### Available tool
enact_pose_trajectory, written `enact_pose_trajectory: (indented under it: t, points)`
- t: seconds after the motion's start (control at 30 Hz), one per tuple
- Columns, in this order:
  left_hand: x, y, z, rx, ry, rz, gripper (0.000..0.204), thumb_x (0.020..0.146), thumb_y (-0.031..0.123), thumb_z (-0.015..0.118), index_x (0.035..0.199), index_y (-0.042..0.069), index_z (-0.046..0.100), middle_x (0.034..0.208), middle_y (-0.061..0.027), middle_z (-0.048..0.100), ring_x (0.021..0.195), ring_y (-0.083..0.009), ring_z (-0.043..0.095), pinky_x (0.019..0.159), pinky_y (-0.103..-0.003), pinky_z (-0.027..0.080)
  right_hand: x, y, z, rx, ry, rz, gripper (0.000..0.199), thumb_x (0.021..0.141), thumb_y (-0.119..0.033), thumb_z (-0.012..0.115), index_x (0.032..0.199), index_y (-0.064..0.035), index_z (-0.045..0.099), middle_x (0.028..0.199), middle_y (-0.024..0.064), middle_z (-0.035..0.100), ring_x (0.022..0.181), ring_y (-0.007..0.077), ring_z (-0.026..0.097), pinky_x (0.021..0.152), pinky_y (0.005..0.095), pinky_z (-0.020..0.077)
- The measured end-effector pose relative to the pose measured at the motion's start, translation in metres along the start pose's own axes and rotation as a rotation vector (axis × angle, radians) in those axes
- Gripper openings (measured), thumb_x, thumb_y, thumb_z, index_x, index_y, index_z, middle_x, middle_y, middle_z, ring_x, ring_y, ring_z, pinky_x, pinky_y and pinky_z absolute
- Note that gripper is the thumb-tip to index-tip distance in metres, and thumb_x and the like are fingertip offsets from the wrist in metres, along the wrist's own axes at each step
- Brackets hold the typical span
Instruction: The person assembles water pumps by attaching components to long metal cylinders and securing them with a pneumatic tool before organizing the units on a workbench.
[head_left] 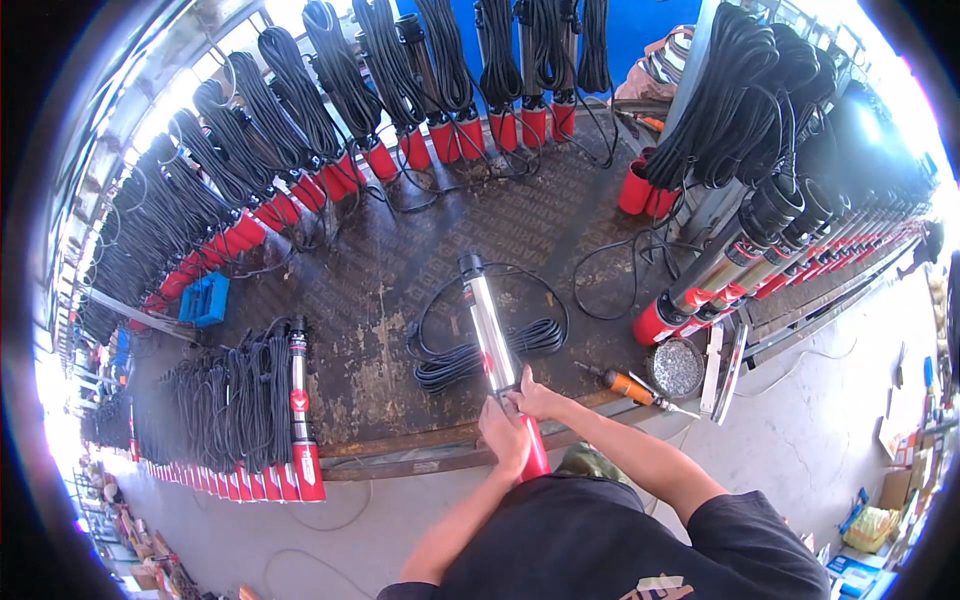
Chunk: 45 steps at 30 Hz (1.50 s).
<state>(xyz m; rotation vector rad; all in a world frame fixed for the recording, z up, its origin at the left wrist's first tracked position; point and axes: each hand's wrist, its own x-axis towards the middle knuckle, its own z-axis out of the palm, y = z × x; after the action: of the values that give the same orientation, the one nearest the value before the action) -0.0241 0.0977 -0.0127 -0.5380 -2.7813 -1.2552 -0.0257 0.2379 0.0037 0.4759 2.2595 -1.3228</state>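
Note:
A submersible pump [490, 325] with a shiny steel barrel, a black top and a red lower end slants over the table's near edge toward my body. Around its lower barrel, just above the red part, my left hand [504, 432] is closed. My right hand [535, 393] grips the same spot from the right, its thumb up along the barrel; its other fingers are partly hidden. A bundled black cable [540, 337] lies on the table beneath the pump, with one loop spreading out around it.
Many similar pumps with coiled cables [340, 85] line the far edge of the worn table [350, 390]. More pumps [298, 400] lie at left and right. An orange power screwdriver [628, 387], a round metal dish [676, 367] and a blue crate [204, 299] are also there.

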Motion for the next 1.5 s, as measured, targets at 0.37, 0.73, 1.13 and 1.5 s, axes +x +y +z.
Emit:
enact_pose_trajectory:
  t: [0.37, 0.73, 1.13, 1.5]
  points:
    - [0.008, 0.063, -0.008, 1.064, -0.376, 0.383, 0.083, 0.086, 0.051, 0.063, 0.126, -0.022, 0.055, 0.125, -0.0396, 0.059, 0.110, -0.0532, 0.058, 0.102, -0.059, 0.036, -0.016, 0.029, -0.012, 0.337, 0.258, -0.098, 0.052, 0.086, -0.045, 0.076, 0.096, 0.0051, 0.064, 0.077, 0.0091, 0.064, 0.071, 0.0130, 0.058, 0.064, 0.0348, 0.0497]
    - [0.077, -0.004, -0.037, -0.574, -0.755, -0.457, 0.029, 0.082, 0.014, 0.079, 0.103, -0.004, 0.069, 0.083, -0.0093, 0.074, 0.071, -0.0230, 0.073, 0.059, -0.035, 0.058, 0.006, 0.070, -0.014, -0.163, 0.315, -0.626, 0.040, 0.084, -0.032, 0.070, 0.113, -0.0051, 0.064, 0.092, 0.0277, 0.061, 0.082, 0.0438, 0.064, 0.067, 0.0503, 0.0491]
    - [0.055, 0.001, 0.016, -0.862, -0.468, -0.764, 0.063, 0.065, -0.001, 0.085, 0.112, 0.000, 0.044, 0.098, -0.0150, 0.061, 0.083, -0.0259, 0.067, 0.075, -0.042, 0.060, -0.114, 0.083, -0.092, 0.027, 0.933, 0.221, 0.027, 0.091, -0.036, 0.065, 0.099, -0.0116, 0.074, 0.086, 0.0143, 0.073, 0.084, 0.0347, 0.072, 0.075, 0.0468, 0.0565]
    - [0.055, 0.012, 0.007, -0.882, -0.503, -0.746, 0.071, 0.066, 0.002, 0.086, 0.121, -0.002, 0.041, 0.102, -0.0161, 0.062, 0.083, -0.0250, 0.068, 0.075, -0.041, 0.060, -0.186, 0.224, -0.129, -0.327, 0.827, 0.286, 0.014, 0.075, -0.016, 0.074, 0.085, -0.0075, 0.075, 0.083, 0.0171, 0.072, 0.083, 0.0356, 0.070, 0.077, 0.0460, 0.0565]
